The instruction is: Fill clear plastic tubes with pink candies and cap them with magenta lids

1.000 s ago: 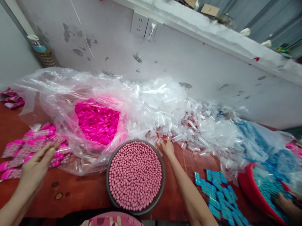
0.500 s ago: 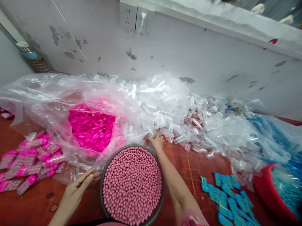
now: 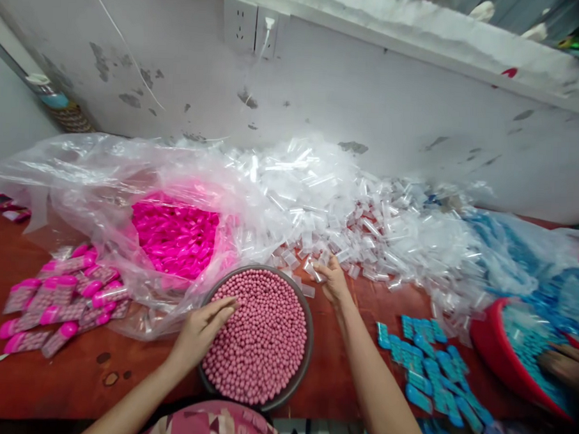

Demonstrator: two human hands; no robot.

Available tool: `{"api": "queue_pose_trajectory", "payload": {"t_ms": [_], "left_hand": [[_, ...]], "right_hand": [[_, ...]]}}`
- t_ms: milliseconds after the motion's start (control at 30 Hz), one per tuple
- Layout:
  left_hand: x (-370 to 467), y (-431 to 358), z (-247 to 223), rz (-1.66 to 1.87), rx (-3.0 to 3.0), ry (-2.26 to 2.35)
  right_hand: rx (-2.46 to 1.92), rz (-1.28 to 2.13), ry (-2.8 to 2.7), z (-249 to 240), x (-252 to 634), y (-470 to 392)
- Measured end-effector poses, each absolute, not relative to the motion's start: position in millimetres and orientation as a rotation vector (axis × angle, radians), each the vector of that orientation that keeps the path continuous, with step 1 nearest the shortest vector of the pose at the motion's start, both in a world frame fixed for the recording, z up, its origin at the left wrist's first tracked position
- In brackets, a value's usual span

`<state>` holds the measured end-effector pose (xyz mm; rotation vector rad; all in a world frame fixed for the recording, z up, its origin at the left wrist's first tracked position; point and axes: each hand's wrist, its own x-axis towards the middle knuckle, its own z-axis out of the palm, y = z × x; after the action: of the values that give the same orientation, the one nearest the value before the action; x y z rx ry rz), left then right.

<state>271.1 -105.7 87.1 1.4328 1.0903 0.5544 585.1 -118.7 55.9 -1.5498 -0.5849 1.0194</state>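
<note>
While the right hand (image 3: 333,284) pinches a small clear container (image 3: 312,269) between thumb and fingers at the front edge of the container pile (image 3: 310,192), the left hand (image 3: 199,333) is positioned over the left part of the bowl (image 3: 308,352), its fingers extended and grouped close together at the surface of the pink beads (image 3: 259,343). Whether these fingers grip any bead cannot be told.

Handling: treat the container as light, thin-walled and probably slippery; it likely flexes or dents under excess pressure. Grip it lightly by the side walls, leaving its ends unobstructed. The beads are presumably hard, smooth and prone to rolling; take them with cupped or bunched fingertips, keeping within the rim. The loaded bowl is likely heavy; hold it by opposite sides of the rim.

Appearance: the container is transparent, colourless and glossy, short and flat-looking. The beads are round, dusty pink and nearly uniform, filling the dark grey round bowl, which stands on the reddish-brown bench (image 3: 330,375) directly before the person.
</note>
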Motion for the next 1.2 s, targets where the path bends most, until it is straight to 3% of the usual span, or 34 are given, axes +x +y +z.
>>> {"api": "queue_pose_trajectory", "payload": {"t_ms": [167, 267, 367, 467, 700, 1000, 1200], "left_hand": [[320, -106, 117, 0.633, 2.064, 0.781], [336, -103, 133, 0.5, 2.411, 0.413], [336, -105, 135, 0.342, 2.411, 0.105], [327, -113, 126, 0.35, 2.276, 0.179], [308, -128, 110, 0.782, 1.515, 0.956], [307, -147, 106, 0.771, 0.793, 0.835], [323, -153, 112, 0.799, 0.908, 0.719]], "right_hand": [[-1.276, 1.471, -0.612, 98, 537, -159], [-1.202, 1.704, -0.683, 106, 511, -173], [-1.09, 1.913, -0.707, 108, 496, -185], [-1.014, 1.994, -0.645, 108, 490, -196], [-1.091, 1.565, -0.436, 98, 475, -204], [-1.15, 1.134, -0.733, 105, 449, -199], [-1.249, 0.924, -0.984, 114, 442, -195]]}}
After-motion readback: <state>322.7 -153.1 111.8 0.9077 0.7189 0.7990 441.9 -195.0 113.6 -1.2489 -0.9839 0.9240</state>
